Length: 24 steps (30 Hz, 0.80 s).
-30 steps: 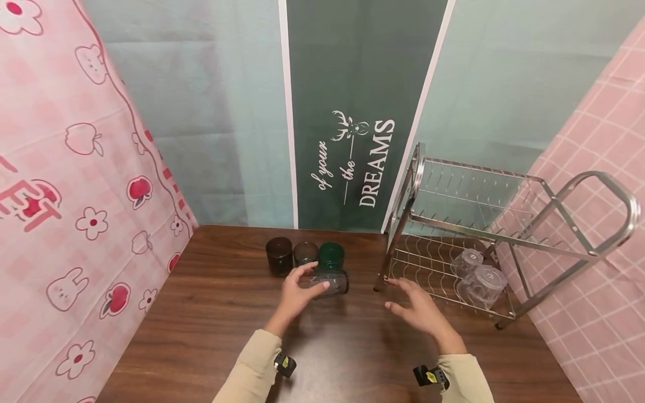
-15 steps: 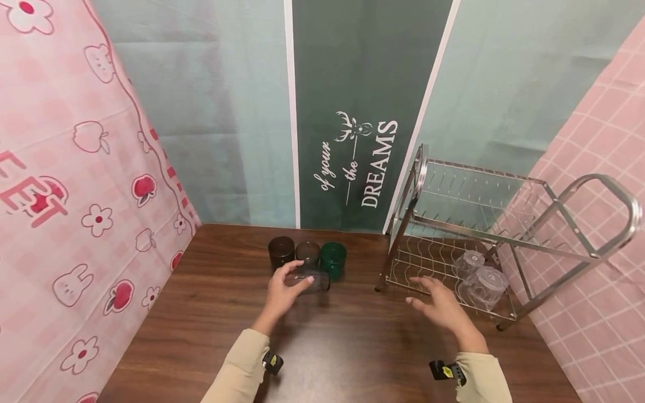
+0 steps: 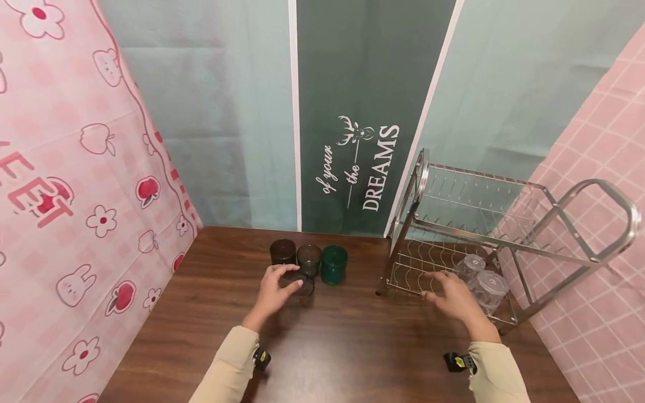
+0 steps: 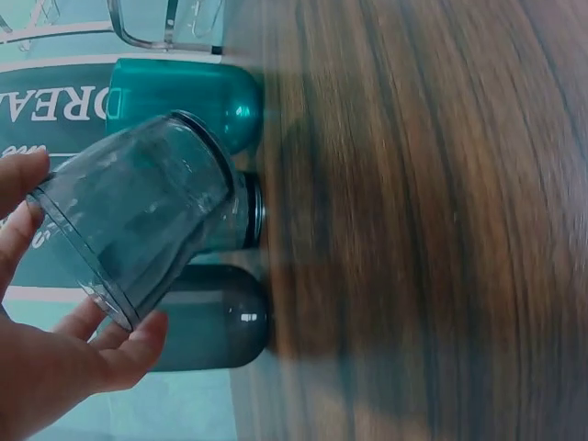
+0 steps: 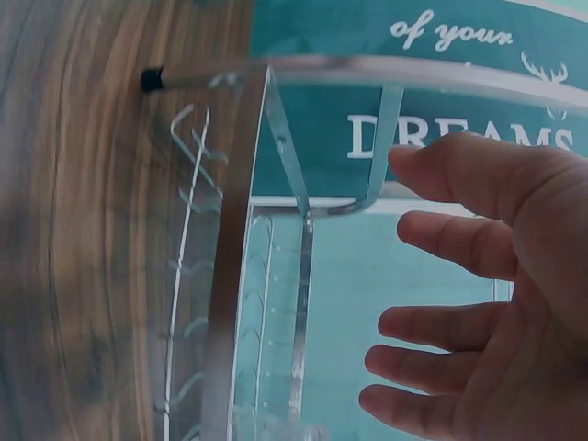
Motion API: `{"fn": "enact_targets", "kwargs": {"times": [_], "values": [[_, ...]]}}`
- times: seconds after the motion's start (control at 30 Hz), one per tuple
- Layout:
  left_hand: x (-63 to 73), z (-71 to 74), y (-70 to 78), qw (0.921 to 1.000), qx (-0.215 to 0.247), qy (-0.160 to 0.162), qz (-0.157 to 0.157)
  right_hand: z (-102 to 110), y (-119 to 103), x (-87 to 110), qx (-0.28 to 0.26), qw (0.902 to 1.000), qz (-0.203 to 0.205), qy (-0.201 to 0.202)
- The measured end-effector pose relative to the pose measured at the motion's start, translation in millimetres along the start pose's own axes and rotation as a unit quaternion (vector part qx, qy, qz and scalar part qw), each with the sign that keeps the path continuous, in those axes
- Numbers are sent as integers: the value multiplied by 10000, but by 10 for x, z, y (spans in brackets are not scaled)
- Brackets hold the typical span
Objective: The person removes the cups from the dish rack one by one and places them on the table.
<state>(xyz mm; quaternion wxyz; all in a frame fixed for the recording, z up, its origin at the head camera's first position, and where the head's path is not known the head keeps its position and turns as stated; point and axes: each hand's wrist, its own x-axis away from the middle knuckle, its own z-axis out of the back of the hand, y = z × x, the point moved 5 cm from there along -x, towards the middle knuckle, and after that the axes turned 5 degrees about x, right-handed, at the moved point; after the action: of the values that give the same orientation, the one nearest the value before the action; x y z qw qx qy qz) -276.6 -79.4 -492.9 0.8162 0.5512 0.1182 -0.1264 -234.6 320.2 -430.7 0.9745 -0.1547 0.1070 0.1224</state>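
Observation:
My left hand (image 3: 272, 291) grips a clear smoky glass (image 4: 138, 211) by one end, thumb on one side and fingers on the other. The glass is tilted and held above the table. Just behind it stand a dark brown glass (image 3: 283, 252), a grey-brown glass (image 3: 309, 258) and a green glass (image 3: 334, 265) in a row. My right hand (image 3: 453, 296) holds nothing; its fingers are spread in the right wrist view, in front of the metal dish rack (image 5: 230, 276). Two clear glasses, a smaller one (image 3: 472, 264) and a larger one (image 3: 490, 288), sit on the rack's lower shelf.
The two-tier rack stands at the right of the wooden table (image 3: 342, 347), its upper shelf (image 3: 478, 187) fitted with wire slots. A printed curtain (image 3: 373, 67) hangs behind. Pink cloths (image 3: 101, 184) flank both sides.
My left hand has carried the smoky glass leftward, away from the front of the green glass. The right hand has shifted right along the rack's front. The standing glasses stay in place.

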Motion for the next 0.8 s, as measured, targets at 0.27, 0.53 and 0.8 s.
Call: {"fn": "enact_targets", "kwargs": {"times": [0.27, 0.53, 0.8], "values": [[-29, 68, -15, 9975, -633, -324, -56, 107, 159, 6, 495, 9983, -254, -155], [-83, 101, -37, 9929, -1055, -543, -101, 179, 236, -8, 651, 9976, -227, -28], [-79, 111, -49, 9836, -1717, -538, -88, 187, 344, -18, 951, 9938, -520, -233]]}}
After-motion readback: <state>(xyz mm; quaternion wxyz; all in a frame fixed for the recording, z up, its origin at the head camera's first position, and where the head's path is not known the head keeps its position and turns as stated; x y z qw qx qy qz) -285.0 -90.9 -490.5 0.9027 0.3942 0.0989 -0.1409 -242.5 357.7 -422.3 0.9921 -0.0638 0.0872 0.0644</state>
